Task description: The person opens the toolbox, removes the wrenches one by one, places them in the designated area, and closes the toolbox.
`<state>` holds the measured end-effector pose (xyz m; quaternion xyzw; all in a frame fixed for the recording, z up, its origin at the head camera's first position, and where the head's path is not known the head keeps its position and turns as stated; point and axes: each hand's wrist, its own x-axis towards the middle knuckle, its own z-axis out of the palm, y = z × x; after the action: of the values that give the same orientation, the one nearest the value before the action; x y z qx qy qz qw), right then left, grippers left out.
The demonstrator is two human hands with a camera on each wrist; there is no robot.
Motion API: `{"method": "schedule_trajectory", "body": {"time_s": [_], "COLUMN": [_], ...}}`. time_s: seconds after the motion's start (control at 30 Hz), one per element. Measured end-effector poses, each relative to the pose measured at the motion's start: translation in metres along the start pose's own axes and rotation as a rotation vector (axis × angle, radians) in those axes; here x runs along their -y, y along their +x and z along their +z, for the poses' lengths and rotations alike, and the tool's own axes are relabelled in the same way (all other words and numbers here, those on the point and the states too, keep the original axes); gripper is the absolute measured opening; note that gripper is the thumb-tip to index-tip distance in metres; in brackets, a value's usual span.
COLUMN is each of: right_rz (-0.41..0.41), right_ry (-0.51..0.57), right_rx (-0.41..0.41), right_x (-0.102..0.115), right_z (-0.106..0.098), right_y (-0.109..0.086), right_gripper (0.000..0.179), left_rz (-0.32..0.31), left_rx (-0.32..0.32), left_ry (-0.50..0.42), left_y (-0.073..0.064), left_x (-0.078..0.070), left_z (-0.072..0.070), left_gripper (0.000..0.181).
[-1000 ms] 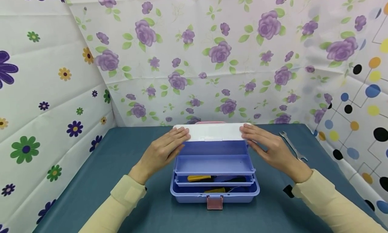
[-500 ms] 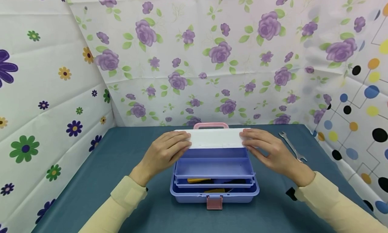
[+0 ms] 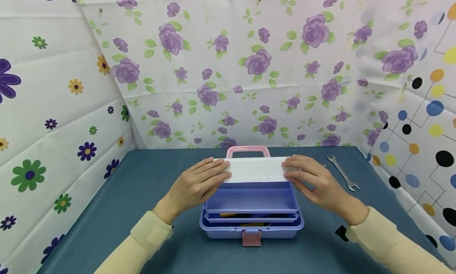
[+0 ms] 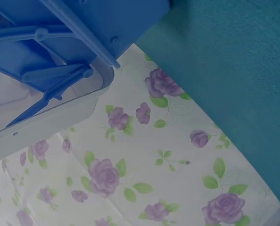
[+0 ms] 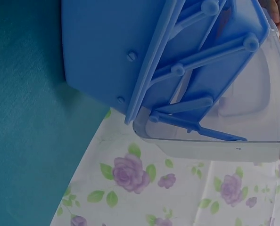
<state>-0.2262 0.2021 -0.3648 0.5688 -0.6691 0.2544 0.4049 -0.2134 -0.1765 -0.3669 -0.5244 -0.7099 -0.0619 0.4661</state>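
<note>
A blue toolbox (image 3: 278,233) with a white, see-through lid (image 3: 256,169) stands on the table, the lid part-way raised over its stepped trays (image 3: 251,199). My left hand (image 3: 192,185) holds the lid's left end, fingers on top and thumb lower at the front. At the right end my right hand (image 3: 317,183) grips it likewise. Yellow-handled tools (image 3: 253,224) show partly in the lower tray and base; the trays hide the rest. Blue hinge arms (image 5: 201,56) link lid and trays in the right wrist view. A pink latch (image 3: 251,238) hangs at the front.
A metal wrench (image 3: 342,173) lies on the dark teal table (image 3: 171,246) behind the right hand. The pink carrying handle (image 3: 248,149) rises behind the lid. Flowered cloth (image 3: 228,68) hangs at the back, with patterned cloths along both sides.
Both hands have brought the lid down and toward me. The trays have sunk closer together, covering more of the yellow-handled tools, and the pink handle shows more above the lid.
</note>
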Motion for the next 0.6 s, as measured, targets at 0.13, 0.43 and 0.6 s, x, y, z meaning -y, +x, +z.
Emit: {"method": "schedule_trajectory", "body": {"time_s": [0.13,0.43,0.6], "right_rz": [0.011,0.050,0.054], "right_ry": [0.001,0.053,0.078], "right_rx": [0.010,0.054,0.077], "right_x": [0.0019,0.0031,0.0045], "right_z": [0.0013,0.0014,0.0003], "right_y": [-0.0014,-0.0030,-0.0061], "right_gripper": [0.029,0.030,0.031], "left_rz": [0.009,-0.003,-0.001], "left_rx": [-0.001,0.002,0.018], "left_ry": [0.013,-0.015,-0.018], "left_y": [-0.0013,-0.0031,0.0005], "left_x": [-0.0021,-0.0073,-0.0092], "left_z": [-0.0014,-0.0039,-0.0051], "left_gripper": [0.034,0.033,0.033]}}
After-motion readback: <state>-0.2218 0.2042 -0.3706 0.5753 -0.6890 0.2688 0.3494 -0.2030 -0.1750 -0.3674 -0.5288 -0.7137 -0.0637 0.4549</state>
